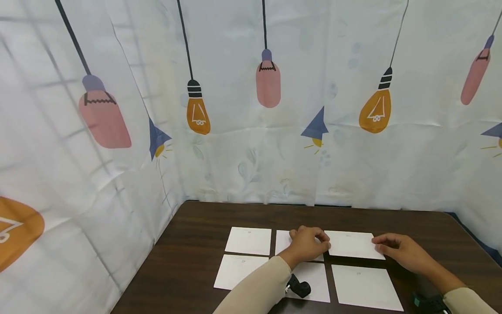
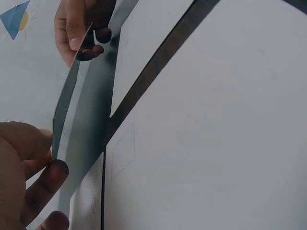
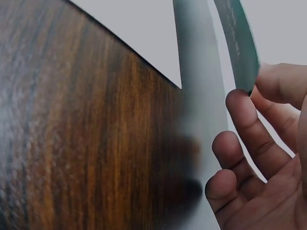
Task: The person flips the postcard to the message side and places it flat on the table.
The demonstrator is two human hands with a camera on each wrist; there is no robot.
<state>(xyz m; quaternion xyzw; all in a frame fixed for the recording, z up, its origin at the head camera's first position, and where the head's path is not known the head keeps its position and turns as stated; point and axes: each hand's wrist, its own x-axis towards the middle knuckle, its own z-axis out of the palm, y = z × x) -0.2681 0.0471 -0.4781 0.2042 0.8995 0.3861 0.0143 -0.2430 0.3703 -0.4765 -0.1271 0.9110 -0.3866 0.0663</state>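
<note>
A white paper card point(image 1: 351, 244) at the right end of the back row is held by both hands, one at each side edge. My left hand point(image 1: 307, 244) pinches its left edge between thumb and fingers, and my right hand point(image 1: 404, 250) pinches the right edge. In the left wrist view the card point(image 2: 66, 108) appears nearly edge-on, tilted up off the table. Its shaded underside shows in the right wrist view. Just in front lies another white card point(image 1: 364, 285). The left hand and forearm partly cover the middle back card point(image 1: 283, 240) and the middle front card point(image 1: 313, 281).
Two more white cards, a back one point(image 1: 249, 241) and a front one point(image 1: 235, 272), lie at the left. All rest on a dark wooden table point(image 1: 168, 261). A white curtain point(image 1: 235, 165) printed with lamps hangs behind and to the left. Black wrist cameras sit on both wrists.
</note>
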